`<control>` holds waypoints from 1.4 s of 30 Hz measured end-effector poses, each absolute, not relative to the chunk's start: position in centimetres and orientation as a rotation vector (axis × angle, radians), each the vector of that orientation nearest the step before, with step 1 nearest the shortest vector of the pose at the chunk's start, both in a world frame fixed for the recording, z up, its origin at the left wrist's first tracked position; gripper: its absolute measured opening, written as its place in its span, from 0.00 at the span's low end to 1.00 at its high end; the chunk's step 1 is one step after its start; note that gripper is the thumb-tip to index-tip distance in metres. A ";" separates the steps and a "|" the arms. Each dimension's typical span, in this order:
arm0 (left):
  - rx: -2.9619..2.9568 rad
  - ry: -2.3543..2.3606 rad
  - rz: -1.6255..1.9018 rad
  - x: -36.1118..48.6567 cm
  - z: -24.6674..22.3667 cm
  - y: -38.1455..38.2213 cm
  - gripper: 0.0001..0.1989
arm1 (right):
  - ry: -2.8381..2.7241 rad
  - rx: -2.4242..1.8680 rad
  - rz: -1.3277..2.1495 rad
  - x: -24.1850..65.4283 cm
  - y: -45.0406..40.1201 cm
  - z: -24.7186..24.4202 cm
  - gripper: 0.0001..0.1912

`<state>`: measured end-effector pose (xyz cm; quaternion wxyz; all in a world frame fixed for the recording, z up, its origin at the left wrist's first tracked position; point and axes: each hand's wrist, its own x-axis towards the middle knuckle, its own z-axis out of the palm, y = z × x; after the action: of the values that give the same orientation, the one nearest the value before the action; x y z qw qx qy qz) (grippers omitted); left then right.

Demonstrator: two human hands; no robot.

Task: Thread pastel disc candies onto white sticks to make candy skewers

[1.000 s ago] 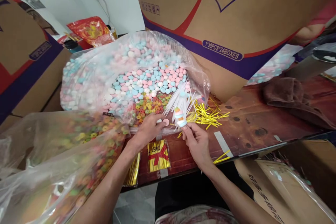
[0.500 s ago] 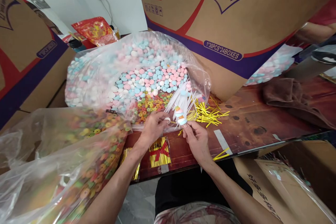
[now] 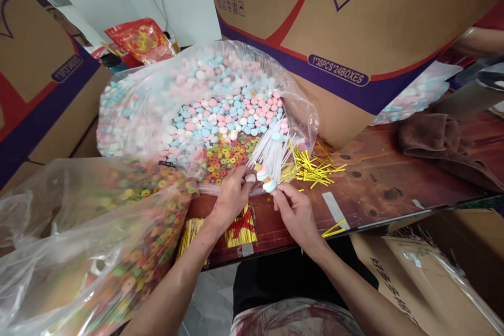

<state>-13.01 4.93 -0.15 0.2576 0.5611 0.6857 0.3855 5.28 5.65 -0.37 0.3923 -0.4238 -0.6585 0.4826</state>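
My left hand [image 3: 231,191] pinches a single white candy [image 3: 250,178] between thumb and fingertips. In my right hand [image 3: 294,212] is the lower end of a candy stick [image 3: 264,177], threaded with blue, white, orange and other pastel pieces and tilted to the left. The white candy is close to the stick's upper end, and I cannot tell whether they touch. Just beyond the hands lie a bundle of white sticks [image 3: 271,149], a heap of ring-shaped candies [image 3: 228,155] and a big clear bag of pink, blue and white candies [image 3: 232,113].
Gold twist ties [image 3: 315,168] lie loose right of the sticks; a packet of them [image 3: 241,228] sits near the table's front edge. Another clear bag [image 3: 145,241] of ring candies fills the left. A large carton [image 3: 291,37] stands behind, a brown cloth [image 3: 437,142] at right.
The candy stick has tipped to the left, its upper end now close to my left hand. My left hand still pinches a white candy. The camera view has shifted slightly.
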 end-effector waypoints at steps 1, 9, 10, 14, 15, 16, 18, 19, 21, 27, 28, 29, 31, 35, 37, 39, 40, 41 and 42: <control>1.453 1.826 1.095 -13.0 -0.2 4.8 0.05 | -1.714 -1.074 1.206 5.6 5.5 -0.2 0.15; 0.839 1.522 1.485 -13.3 -0.1 4.4 0.20 | -1.833 -1.047 1.245 6.5 4.6 -0.2 0.15; 0.821 1.503 1.495 -13.3 0.0 4.4 0.20 | -1.842 -1.050 1.246 6.4 4.6 -0.3 0.15; 0.782 1.468 1.550 -13.1 0.3 4.2 0.21 | -1.881 -1.068 1.235 6.2 4.8 -0.3 0.15; 0.780 1.469 1.554 -13.1 0.3 4.1 0.21 | -1.886 -1.074 1.230 6.2 4.8 -0.2 0.15; 0.785 1.474 1.551 -13.1 0.2 4.1 0.22 | -1.891 -1.079 1.229 6.2 4.8 -0.2 0.15; 0.806 1.493 1.537 -13.3 0.1 4.1 0.23 | -1.900 -1.077 1.235 6.2 5.0 -0.1 0.16; 0.820 1.503 1.531 -13.5 0.1 4.0 0.22 | -1.905 -1.066 1.243 6.3 5.1 0.0 0.16; 0.842 1.516 1.533 -13.7 -0.1 4.0 0.22 | -1.919 -1.038 1.266 6.4 5.3 0.2 0.17; 0.857 1.517 1.537 -14.0 -0.5 3.8 0.20 | -1.935 -0.998 1.312 6.5 5.9 0.4 0.18; 0.856 1.520 1.534 -14.0 -0.5 3.8 0.20 | -1.937 -0.997 1.316 6.6 5.9 0.3 0.18; 0.855 1.523 1.532 -14.0 -0.6 3.8 0.20 | -1.940 -0.997 1.317 6.6 5.9 0.3 0.18; 0.862 1.526 1.519 -14.0 -0.6 3.8 0.19 | -1.954 -0.993 1.317 6.7 5.9 0.2 0.18; 1.067 1.592 1.442 -14.3 -0.4 3.6 0.12 | -1.985 -0.977 1.356 6.7 6.3 0.1 0.18; 1.264 1.683 1.382 -14.5 -0.2 3.4 0.08 | -1.960 -0.979 1.398 6.7 6.5 0.2 0.18; 1.426 1.758 1.320 -14.6 -0.2 3.3 0.06 | -1.921 -0.993 1.435 6.5 6.4 0.3 0.18; 1.476 1.777 1.295 -14.6 -0.2 3.3 0.06 | -1.900 -1.006 1.445 6.4 6.3 0.3 0.18; 1.507 1.785 1.273 -14.6 -0.2 3.2 0.06 | -1.881 -1.022 1.446 6.2 6.2 0.3 0.17; 1.523 1.785 1.257 -14.6 -0.2 3.2 0.06 | -1.864 -1.042 1.438 6.1 6.0 0.2 0.17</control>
<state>-14.57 3.18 -0.21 0.2376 0.5557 0.6513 0.4588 6.07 6.01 0.23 0.2797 -0.3884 -0.6951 0.5364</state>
